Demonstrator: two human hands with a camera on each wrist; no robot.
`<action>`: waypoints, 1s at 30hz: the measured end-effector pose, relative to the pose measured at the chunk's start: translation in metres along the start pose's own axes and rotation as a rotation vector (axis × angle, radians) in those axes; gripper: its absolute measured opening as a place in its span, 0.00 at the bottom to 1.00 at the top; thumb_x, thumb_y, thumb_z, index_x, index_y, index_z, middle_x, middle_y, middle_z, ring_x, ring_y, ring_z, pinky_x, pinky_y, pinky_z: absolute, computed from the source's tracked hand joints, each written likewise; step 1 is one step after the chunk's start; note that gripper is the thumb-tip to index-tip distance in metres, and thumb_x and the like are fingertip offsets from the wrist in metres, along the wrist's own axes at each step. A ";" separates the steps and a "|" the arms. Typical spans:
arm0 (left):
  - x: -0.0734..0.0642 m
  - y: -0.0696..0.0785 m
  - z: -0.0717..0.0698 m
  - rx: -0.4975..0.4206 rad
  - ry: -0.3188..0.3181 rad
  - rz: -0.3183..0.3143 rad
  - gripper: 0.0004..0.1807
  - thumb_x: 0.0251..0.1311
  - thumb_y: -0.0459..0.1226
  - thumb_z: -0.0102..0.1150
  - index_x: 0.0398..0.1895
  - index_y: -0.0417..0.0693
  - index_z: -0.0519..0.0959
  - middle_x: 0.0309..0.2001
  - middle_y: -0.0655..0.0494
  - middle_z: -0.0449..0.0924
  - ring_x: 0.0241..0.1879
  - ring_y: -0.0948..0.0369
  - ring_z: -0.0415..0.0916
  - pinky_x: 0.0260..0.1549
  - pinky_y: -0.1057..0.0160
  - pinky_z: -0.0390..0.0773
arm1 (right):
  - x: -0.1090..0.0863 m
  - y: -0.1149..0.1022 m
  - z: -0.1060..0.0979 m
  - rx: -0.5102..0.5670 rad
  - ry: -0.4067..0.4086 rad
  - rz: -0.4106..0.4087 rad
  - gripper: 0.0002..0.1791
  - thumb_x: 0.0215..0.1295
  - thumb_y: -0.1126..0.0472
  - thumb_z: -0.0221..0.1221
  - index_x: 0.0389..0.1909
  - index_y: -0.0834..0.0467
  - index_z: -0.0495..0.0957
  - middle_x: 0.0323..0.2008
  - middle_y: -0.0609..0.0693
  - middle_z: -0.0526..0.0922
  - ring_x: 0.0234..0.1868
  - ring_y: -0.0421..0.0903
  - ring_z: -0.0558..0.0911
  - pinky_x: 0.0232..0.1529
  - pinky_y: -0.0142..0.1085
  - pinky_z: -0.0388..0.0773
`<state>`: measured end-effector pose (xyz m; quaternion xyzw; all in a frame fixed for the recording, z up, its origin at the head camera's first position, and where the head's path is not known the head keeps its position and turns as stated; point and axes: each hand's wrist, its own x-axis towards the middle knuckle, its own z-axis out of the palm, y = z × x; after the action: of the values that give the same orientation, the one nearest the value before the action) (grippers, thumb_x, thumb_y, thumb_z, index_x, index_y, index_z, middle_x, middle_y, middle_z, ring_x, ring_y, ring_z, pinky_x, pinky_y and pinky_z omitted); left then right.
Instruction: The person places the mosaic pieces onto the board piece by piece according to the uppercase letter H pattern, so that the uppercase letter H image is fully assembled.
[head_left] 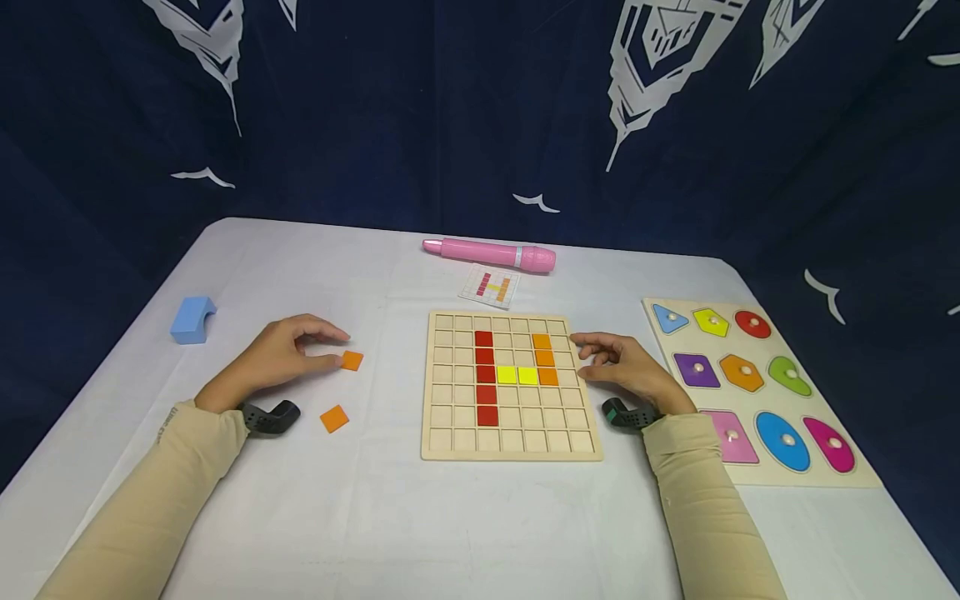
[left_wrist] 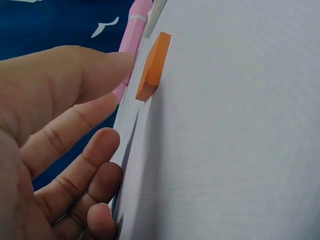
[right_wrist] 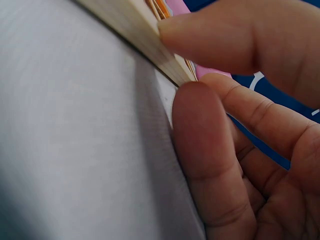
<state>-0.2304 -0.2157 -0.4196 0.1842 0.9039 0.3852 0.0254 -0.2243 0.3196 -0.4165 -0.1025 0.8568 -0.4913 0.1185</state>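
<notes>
My left hand [head_left: 277, 358] is over the table's left side with relaxed fingers and holds nothing. Its thumb tip is right by a loose orange square tile [head_left: 352, 361]; a narrow gap shows between them in the left wrist view. A second orange tile [head_left: 334, 418] lies nearer to me. At the middle is a wooden grid board [head_left: 450, 417] bearing a column of several red tiles [head_left: 486, 375], two yellow tiles [head_left: 517, 376] and three orange tiles [head_left: 544, 358]. My right hand [head_left: 626, 364] rests loosely at the board's right edge, its thumb tip [right_wrist: 172, 32] against the rim.
Behind the board lie a pattern card [head_left: 490, 286] showing red, yellow and orange squares, and a pink pen-shaped object [head_left: 487, 252]. A blue arch block [head_left: 192, 320] stands at far left. A knobbed shape puzzle [head_left: 675, 321] lies right, partly under the right forearm.
</notes>
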 end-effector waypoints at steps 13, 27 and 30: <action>0.000 -0.003 0.003 0.043 -0.047 0.013 0.17 0.61 0.36 0.79 0.53 0.45 0.91 0.59 0.44 0.83 0.63 0.44 0.75 0.54 0.46 0.77 | 0.000 0.000 0.001 -0.027 0.008 0.006 0.35 0.64 0.71 0.70 0.71 0.73 0.73 0.47 0.59 0.80 0.40 0.43 0.74 0.42 0.28 0.72; 0.000 -0.001 0.005 0.047 -0.025 0.028 0.16 0.61 0.35 0.80 0.51 0.44 0.92 0.58 0.43 0.84 0.62 0.43 0.76 0.57 0.40 0.78 | 0.000 0.000 0.001 -0.025 0.005 0.003 0.34 0.64 0.72 0.69 0.71 0.73 0.73 0.47 0.58 0.80 0.39 0.43 0.74 0.41 0.28 0.72; -0.001 -0.002 0.006 0.050 -0.010 0.038 0.16 0.61 0.35 0.79 0.51 0.44 0.91 0.57 0.44 0.85 0.61 0.44 0.77 0.55 0.45 0.78 | 0.000 -0.001 0.001 -0.020 0.004 0.001 0.34 0.64 0.72 0.69 0.71 0.74 0.73 0.46 0.57 0.80 0.39 0.43 0.75 0.41 0.28 0.73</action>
<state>-0.2295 -0.2133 -0.4253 0.2039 0.9095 0.3619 0.0177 -0.2242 0.3180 -0.4164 -0.1022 0.8620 -0.4828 0.1161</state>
